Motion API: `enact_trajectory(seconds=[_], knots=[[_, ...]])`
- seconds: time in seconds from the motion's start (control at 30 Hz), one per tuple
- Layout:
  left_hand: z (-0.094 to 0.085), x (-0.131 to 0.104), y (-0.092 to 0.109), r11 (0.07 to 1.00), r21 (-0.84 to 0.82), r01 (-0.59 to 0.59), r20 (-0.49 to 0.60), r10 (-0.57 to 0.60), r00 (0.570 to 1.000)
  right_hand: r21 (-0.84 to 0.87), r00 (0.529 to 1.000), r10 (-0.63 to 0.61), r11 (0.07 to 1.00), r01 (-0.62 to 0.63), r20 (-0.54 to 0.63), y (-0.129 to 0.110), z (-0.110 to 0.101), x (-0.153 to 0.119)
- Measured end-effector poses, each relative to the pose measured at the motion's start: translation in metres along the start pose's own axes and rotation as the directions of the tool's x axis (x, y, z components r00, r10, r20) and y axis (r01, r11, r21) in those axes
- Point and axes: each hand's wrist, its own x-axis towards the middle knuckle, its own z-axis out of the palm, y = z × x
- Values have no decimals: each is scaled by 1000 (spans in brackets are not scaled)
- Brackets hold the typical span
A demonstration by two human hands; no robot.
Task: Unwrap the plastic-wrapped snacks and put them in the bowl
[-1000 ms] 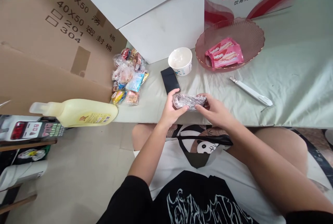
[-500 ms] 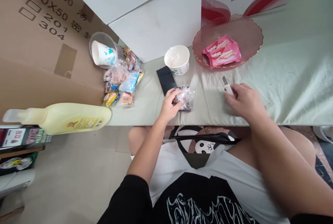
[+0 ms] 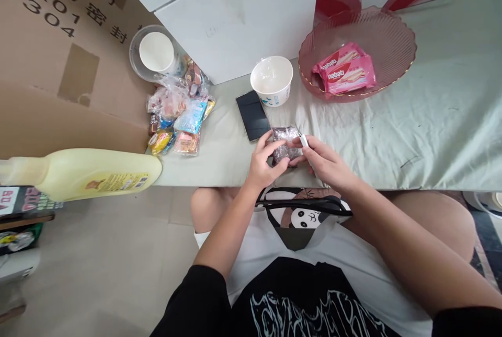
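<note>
Cardboard carton [image 3: 35, 102] stands along the left of the cloth-covered table [image 3: 439, 133]; a ribbed pink bowl [image 3: 392, 60] holds Nabati wafer packs [image 3: 349, 73], and a smaller white paper bowl [image 3: 276, 97] sits beside it. Wrinkled cloth stretches rightward, leaving room for the right arm. Near the table's front edge, the left hand [image 3: 265, 164] curls its fingers onto a shiny wrapped packet [image 3: 281, 153], while the right hand [image 3: 327, 164] grips a white utility knife [image 3: 304, 141] beside the packet's right end.
</note>
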Motion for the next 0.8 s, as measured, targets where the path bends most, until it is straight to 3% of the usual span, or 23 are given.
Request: enact_trajectory(seconds=[0.17,0.23,0.37,0.5,0.57,0.67,0.73,0.8], knots=[[1,7,3,968,-157,195,-71,-208,975,-149,1000,5,989,-9,-28,1,-4,-2],[2,8,7,970,-139,200,-130,-218,967,-132,997,24,991,-33,-66,1,-3,-3],[4,7,21,985,-77,155,-197,-168,966,64,996,52,997,-48,-70,0,2,-4],[2,13,29,985,-116,125,-223,-149,963,64,991,117,992,-113,-61,-7,4,-5],[-3,20,30,959,-239,153,-308,-224,925,8,984,178,984,-178,-2,-12,1,-7],[-14,29,29,854,-486,185,-401,-406,821,-185,970,240,956,-229,40,-21,-17,-12],[-16,29,31,810,-553,197,-384,-457,803,-390,976,187,895,-217,-114,-25,-37,-15],[-10,24,35,819,-518,247,-312,-450,837,-594,930,10,766,-244,-368,-26,-58,-18]])
